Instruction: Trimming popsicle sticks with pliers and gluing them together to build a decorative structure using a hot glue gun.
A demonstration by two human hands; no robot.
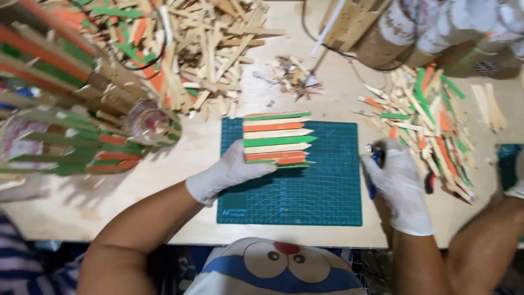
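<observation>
Head view, looking down on a pale wooden table (338,98).

Centre: a dark green gridded cutting mat (305,196) lies flat on the table. On its upper left part sits a row of flat pointed wooden sticks (278,139), laid side by side and touching, in green, plain wood and orange. Their points face right. The row looks assembled: about eight sticks aligned into one panel.

Left hand (229,172), in a white glove: laid flat, fingers extended and pressing on the left end of the stick row, near its lower sticks. Nothing gripped; it pins the panel to the mat.

Right hand (398,183), white glove too: closed around a small blue-and-black tool (375,158), just off the mat's right edge. What kind of tool it is cannot be made out; it is blurred.

Right of that: a loose heap of painted and plain sticks (426,120), apart from the mat. Top left: a larger pile of unpainted wooden sticks (218,43), with offcut scraps (295,74) near it. Far left: finished cylindrical stick-clad holders (82,120) in the same three colours, blurred.

At the far right edge, another white-gloved hand (516,188) and forearm, belonging to a second person, near a second green mat.

Progress, as judged: the sticks of this panel are laid out and aligned; whether they are joined yet cannot be told. Plenty of loose stock remains.
</observation>
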